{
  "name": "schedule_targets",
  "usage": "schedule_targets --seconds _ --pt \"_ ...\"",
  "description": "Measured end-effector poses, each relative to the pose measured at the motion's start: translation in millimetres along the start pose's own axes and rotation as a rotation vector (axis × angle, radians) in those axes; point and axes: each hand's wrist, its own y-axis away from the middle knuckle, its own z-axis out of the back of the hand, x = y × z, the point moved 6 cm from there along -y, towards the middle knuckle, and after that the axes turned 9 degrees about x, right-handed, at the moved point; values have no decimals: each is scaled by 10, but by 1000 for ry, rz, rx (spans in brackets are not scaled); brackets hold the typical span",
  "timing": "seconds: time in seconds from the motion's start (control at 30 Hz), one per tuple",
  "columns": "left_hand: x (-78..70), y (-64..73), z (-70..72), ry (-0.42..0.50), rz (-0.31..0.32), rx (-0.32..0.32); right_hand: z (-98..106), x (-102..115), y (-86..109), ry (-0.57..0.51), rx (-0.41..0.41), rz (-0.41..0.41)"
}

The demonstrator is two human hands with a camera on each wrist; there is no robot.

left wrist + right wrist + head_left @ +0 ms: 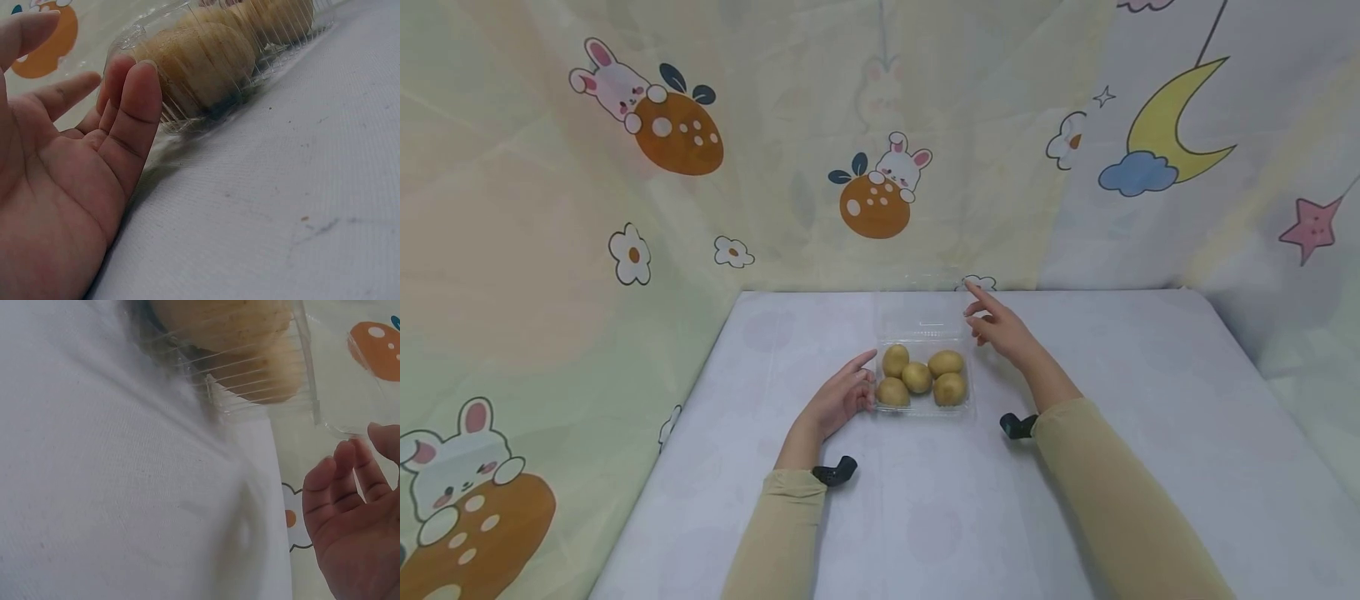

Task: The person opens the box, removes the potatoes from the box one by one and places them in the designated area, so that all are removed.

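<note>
A clear plastic clamshell box [925, 412] sits on the table with its transparent lid [917, 317] raised at the far side. Several yellow-brown potatoes [917, 377] lie in its base. My left hand [837, 398] is at the box's left side, index finger stretched forward; in the left wrist view its bent fingertips come right up to the ridged wall beside a potato [203, 62]. My right hand [1006, 333] is at the lid's right edge with the index finger extended. In the right wrist view, its thumb and loosely bent fingers [317, 478] are close to the lid's corner.
A white cloth covers the table [917, 517], which ends at a printed fabric backdrop [790, 167] with rabbits, a moon and flowers. Dark bands with small black devices [835, 472] are on both wrists, below the hands.
</note>
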Motion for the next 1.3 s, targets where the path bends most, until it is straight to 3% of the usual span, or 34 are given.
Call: schedule_targets --seconds 0.5,0.73,1.0,1.3 --pt "47 -10 56 -77 22 -46 -25 -119 -141 -58 67 -24" --pt "57 0 83 -155 57 -97 -71 -273 -202 -94 80 -111" --pt "40 10 59 -151 60 -103 -145 -328 -197 -200 116 -190" --pt "44 0 48 -139 51 -101 -182 -373 -160 -226 149 -290"
